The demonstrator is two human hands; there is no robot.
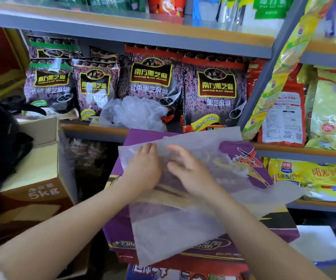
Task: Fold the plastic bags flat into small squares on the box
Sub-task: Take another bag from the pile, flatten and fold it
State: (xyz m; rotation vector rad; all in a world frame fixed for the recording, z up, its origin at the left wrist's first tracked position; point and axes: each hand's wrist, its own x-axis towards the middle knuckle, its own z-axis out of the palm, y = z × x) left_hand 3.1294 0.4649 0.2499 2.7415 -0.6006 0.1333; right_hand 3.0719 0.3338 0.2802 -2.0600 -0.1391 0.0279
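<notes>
Shop shelves (183, 40) stood behind. One plastic bag (183, 225) lay spread on the purple box (120, 227); both hands, left hand (143, 170) and right hand (191, 174), seemingly pressed it with spread fingers. Smoothing was in hand; folding comes next.

**Small grocery shop**

Grey metal shelves (183, 45) with orange edge strips, packed with retail goods: black sesame bags (215, 91) beyond the fingers, yellow snack packs (308, 176) right of them. Cartons stacked in the aisle, a 5kg carton (40, 178) left of the fingers.
</notes>
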